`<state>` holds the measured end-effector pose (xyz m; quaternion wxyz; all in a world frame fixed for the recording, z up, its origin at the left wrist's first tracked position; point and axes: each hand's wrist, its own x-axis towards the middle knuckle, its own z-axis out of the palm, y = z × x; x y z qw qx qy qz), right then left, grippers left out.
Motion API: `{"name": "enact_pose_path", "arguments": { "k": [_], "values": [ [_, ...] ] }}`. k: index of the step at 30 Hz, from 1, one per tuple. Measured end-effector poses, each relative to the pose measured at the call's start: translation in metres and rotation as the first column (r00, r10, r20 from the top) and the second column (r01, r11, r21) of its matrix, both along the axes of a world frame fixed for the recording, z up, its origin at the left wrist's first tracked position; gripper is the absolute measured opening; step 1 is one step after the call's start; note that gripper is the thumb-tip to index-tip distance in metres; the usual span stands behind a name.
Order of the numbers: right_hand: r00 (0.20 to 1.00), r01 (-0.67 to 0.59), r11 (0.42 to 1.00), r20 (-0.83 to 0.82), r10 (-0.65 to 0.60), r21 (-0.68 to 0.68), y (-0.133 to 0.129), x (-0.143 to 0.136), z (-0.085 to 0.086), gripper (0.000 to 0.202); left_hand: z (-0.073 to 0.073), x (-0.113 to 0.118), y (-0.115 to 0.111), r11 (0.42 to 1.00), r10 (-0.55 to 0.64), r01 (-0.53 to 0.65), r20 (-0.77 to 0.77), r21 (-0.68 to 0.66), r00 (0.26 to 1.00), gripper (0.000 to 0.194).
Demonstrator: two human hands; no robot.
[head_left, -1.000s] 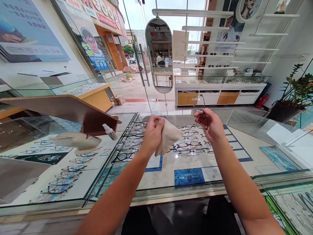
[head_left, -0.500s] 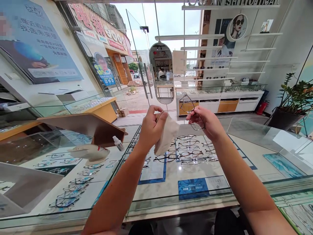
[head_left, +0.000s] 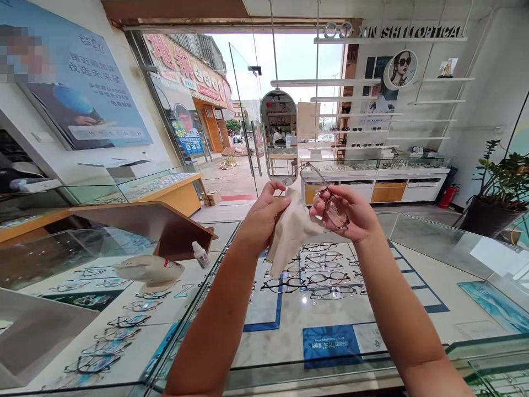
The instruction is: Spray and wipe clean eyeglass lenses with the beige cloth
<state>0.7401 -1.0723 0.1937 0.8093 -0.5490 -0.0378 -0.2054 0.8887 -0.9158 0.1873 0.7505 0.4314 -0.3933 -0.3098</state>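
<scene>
My left hand is closed on a pale beige cleaning cloth, which hangs down in folds below the fingers. A thin dark-framed pair of eyeglasses is held in my right hand, pinched near the bridge. One lens shows against the palm, and the rest of the frame reaches up and to the left. The cloth's right edge comes close to the right fingertips; whether it touches them I cannot tell. Both hands are above the glass display case, over rows of eyeglasses.
On the glass at left stand a small white bottle, a beige curved object and a brown angled stand. A blue-and-white card lies in the case near the front. An oval mirror rises beyond the hands.
The cloth and the eyeglasses have come closer together, and the cloth hangs more spread out. The glasses are turned, with a lens now against the right palm. The view has tilted upward.
</scene>
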Motion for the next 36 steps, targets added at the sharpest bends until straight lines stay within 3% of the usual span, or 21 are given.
{"name": "enact_pose_path", "arguments": {
  "k": [3, 9, 16, 19, 23, 36],
  "values": [
    [1.0, -0.002, 0.999, 0.03, 0.003, -0.038, 0.001, -0.001, 0.0, 0.039, -0.001, 0.0, 0.0, 0.998, -0.055, 0.055, -0.005, 0.011, 0.998, 0.054],
    [0.995, 0.099, 0.993, 0.025, -0.098, -0.056, 0.007, -0.001, 0.001, 0.038, -0.007, 0.002, -0.007, 1.0, -0.001, 0.0, 0.026, 0.029, 1.0, 0.051],
    [0.974, 0.217, 0.975, 0.056, -0.22, 0.047, 0.0, -0.006, 0.006, 0.03, -0.006, 0.01, -0.002, 0.99, -0.096, 0.088, 0.069, 0.11, 0.993, 0.06],
    [0.977, 0.199, 0.973, 0.048, -0.206, 0.117, -0.004, -0.011, 0.007, 0.026, -0.005, 0.013, -0.001, 0.97, -0.214, 0.187, 0.178, 0.157, 0.96, 0.061],
    [0.986, 0.142, 0.977, 0.06, -0.153, 0.158, -0.008, -0.015, 0.007, 0.021, -0.006, 0.017, -0.002, 0.941, -0.323, 0.28, 0.255, 0.192, 0.911, 0.045],
    [0.995, 0.078, 0.981, 0.051, -0.089, 0.177, -0.012, -0.012, 0.004, 0.022, -0.004, 0.027, 0.005, 0.929, -0.344, 0.218, 0.483, 0.298, 0.806, 0.037]
  ]
}}
